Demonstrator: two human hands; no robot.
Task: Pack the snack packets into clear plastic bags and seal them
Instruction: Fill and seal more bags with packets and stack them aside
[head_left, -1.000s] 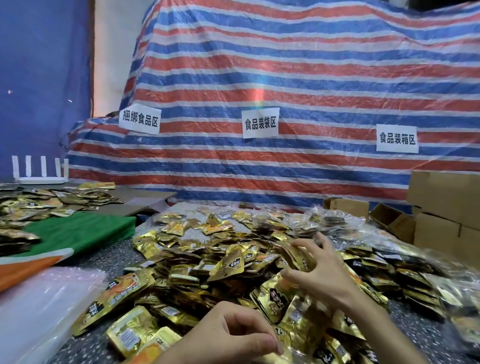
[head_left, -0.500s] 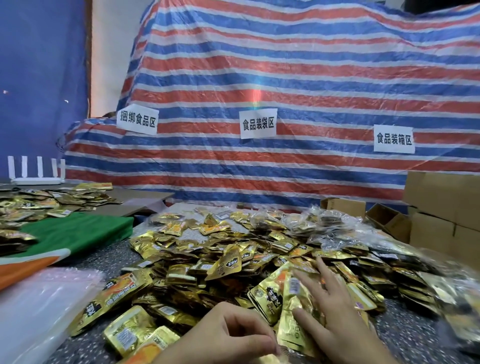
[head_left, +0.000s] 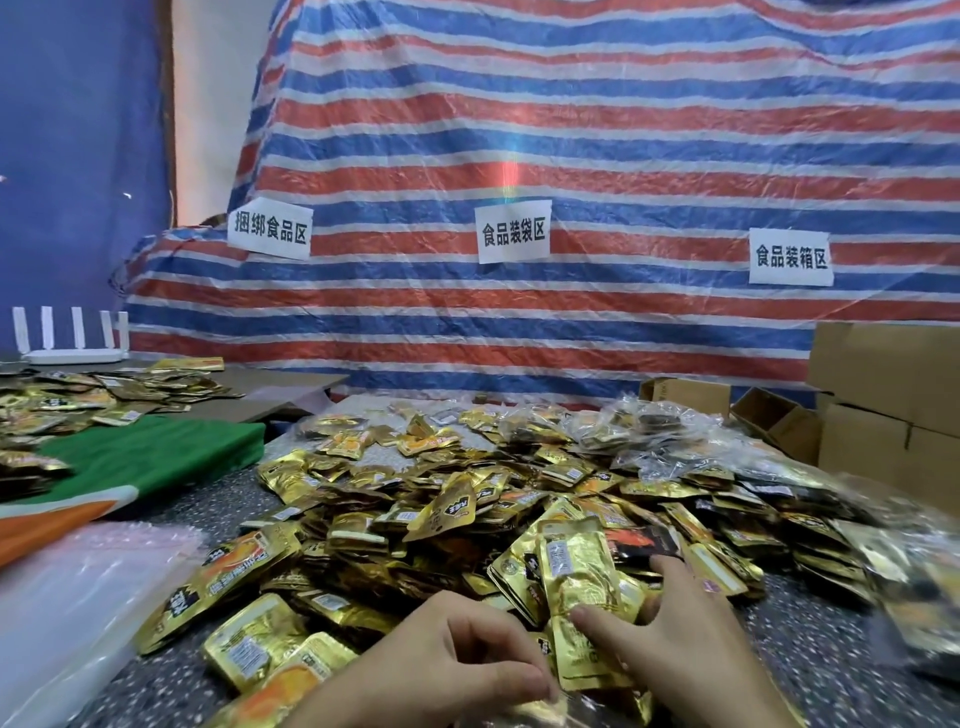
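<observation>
1. Head view, the task's things: a broad heap of gold foil snack packets (head_left: 415, 519) covers the middle of the speckled dark grey worktop (head_left: 810, 639). A flat pile of empty clear plastic bags (head_left: 78, 597) lies at the near left edge, just beside the heap. Filled clear bags of packets (head_left: 649, 436) sit at the far right side of the heap.
2. Head view, the hands: the right hand (head_left: 685, 634) holds a small upright bunch of gold packets (head_left: 576, 571) at the near edge of the heap. Its grip is narrow, with the thumb laid across the front and the fingers spread behind. The left hand (head_left: 457, 660) is just beside it, fingers curled tight with the thumb against the fingertips. Whether this grip pinches anything cannot be told.
3. Head view, surroundings: a green cloth (head_left: 156, 452) lies to the left, with more loose gold packets (head_left: 104, 395) beyond it. A white router with upright antennas (head_left: 72, 338) stands behind those. Brown cardboard boxes (head_left: 883, 405) stand at the right. A red, blue and white striped tarpaulin (head_left: 571, 130) carries three white paper labels (head_left: 513, 231).
</observation>
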